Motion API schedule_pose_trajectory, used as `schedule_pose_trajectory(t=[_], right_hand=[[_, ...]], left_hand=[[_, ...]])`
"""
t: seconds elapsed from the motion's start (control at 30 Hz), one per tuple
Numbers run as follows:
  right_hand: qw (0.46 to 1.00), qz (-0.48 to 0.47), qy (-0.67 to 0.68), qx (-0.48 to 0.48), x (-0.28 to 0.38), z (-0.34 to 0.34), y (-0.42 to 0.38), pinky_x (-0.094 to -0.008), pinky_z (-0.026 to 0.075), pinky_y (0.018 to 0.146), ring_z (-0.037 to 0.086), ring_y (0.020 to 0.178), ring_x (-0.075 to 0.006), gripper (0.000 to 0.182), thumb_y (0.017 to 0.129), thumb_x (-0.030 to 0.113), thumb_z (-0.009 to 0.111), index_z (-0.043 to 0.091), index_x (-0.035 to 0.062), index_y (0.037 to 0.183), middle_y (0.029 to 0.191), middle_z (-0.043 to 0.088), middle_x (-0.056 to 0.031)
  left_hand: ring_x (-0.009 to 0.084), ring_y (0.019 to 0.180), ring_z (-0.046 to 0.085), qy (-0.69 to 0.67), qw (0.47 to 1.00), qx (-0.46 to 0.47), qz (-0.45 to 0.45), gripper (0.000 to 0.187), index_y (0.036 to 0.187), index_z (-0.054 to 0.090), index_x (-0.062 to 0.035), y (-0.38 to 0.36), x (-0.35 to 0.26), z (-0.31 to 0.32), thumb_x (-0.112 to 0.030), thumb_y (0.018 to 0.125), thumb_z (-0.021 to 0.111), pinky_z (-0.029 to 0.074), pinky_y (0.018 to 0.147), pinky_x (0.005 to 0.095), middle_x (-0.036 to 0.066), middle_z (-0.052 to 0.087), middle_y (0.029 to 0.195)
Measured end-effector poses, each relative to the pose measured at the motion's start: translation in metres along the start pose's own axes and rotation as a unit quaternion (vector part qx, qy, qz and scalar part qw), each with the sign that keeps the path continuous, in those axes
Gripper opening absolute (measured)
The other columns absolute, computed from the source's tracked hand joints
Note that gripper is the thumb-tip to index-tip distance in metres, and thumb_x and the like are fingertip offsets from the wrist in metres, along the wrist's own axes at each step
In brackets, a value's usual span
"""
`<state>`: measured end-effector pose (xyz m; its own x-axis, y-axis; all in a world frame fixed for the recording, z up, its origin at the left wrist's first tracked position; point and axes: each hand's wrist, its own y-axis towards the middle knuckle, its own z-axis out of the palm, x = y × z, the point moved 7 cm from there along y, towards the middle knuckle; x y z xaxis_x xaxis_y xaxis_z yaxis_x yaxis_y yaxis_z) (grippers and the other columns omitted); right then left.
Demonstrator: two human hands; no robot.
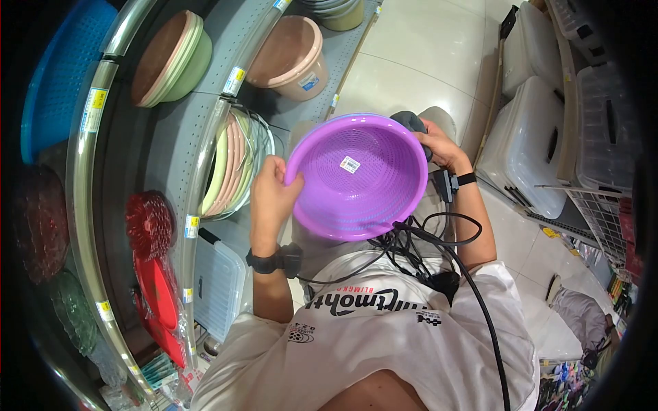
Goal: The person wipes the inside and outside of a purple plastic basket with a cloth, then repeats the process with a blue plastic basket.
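Observation:
A round purple mesh basket with a white label inside is in front of my body, its open top facing up. A bluish rim shows just behind its far edge. My left hand grips the rim on the left, thumb over the edge and fingers curled. On the other side my right hand is at the upper right rim, fingers curled near a dark grey object that I cannot make out. Black cables hang between my forearms, below the basket.
Shelves on the left carry a pink bucket, stacked basins, striped round tubs, a blue basket and red plastic items. Clear storage boxes line the right. Another person's legs show at lower right.

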<state>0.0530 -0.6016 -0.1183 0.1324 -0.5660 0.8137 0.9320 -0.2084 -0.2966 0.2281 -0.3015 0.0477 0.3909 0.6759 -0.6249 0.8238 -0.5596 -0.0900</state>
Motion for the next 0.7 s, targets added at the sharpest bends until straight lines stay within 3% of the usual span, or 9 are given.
schedule_pose_trajectory(t=[0.13, 0.2, 0.33, 0.4, 0.7], right_hand=[[0.999, 0.016, -0.001, 0.027, -0.008, -0.004, 0.001, -0.0322, 0.059, 0.095, 0.070, 0.106, -0.0163, 0.054, 0.089, 0.019, 0.084, 0.060, -0.0037, 0.132, 0.121, 0.071, -0.0091], [0.999, 0.019, 0.002, 0.033, -0.010, -0.005, 0.002, -0.0321, 0.059, 0.095, 0.070, 0.105, -0.0161, 0.055, 0.088, 0.019, 0.085, 0.060, -0.0038, 0.131, 0.120, 0.071, -0.0091], [0.999, 0.010, 0.000, 0.054, -0.008, -0.002, -0.001, -0.0318, 0.059, 0.095, 0.070, 0.105, -0.0159, 0.059, 0.085, 0.021, 0.088, 0.059, -0.0040, 0.131, 0.119, 0.071, -0.0087], [0.998, 0.006, -0.006, 0.062, -0.009, -0.002, -0.001, -0.0317, 0.059, 0.095, 0.070, 0.105, -0.0159, 0.061, 0.084, 0.021, 0.088, 0.059, -0.0039, 0.131, 0.119, 0.071, -0.0085], [0.999, -0.008, -0.003, 0.044, -0.008, -0.007, -0.007, -0.0325, 0.057, 0.100, 0.069, 0.110, -0.0180, 0.073, 0.079, 0.032, 0.093, 0.059, -0.0041, 0.133, 0.122, 0.070, -0.0092]], left_hand=[[0.0160, 0.060, 0.057, -0.017, 0.999, -0.014, 0.031, 0.025, 0.092, 0.055, -0.0049, 0.001, -0.002, -0.005, -0.011, 0.085, 0.077, 0.047, 0.061, 0.0327, 0.006, 0.060, 0.067], [0.0093, 0.064, 0.042, -0.034, 0.998, -0.024, 0.046, 0.030, 0.090, 0.051, -0.0047, 0.002, -0.005, -0.007, -0.007, 0.084, 0.080, 0.039, 0.060, 0.0267, -0.001, 0.045, 0.070], [0.0109, 0.068, 0.045, -0.023, 0.993, -0.040, 0.111, 0.029, 0.093, 0.052, -0.0038, 0.006, -0.015, -0.013, -0.004, 0.083, 0.080, 0.043, 0.064, 0.0270, 0.001, 0.046, 0.075], [0.0229, 0.072, 0.060, -0.008, 0.979, -0.048, 0.199, 0.027, 0.097, 0.057, -0.0037, 0.009, -0.026, -0.014, 0.000, 0.080, 0.077, 0.049, 0.066, 0.0350, 0.009, 0.058, 0.082], [0.0308, 0.079, 0.062, 0.014, 0.975, 0.005, 0.222, 0.031, 0.099, 0.058, -0.0032, 0.015, -0.056, -0.002, 0.002, 0.076, 0.078, 0.051, 0.071, 0.0420, 0.011, 0.058, 0.090]])
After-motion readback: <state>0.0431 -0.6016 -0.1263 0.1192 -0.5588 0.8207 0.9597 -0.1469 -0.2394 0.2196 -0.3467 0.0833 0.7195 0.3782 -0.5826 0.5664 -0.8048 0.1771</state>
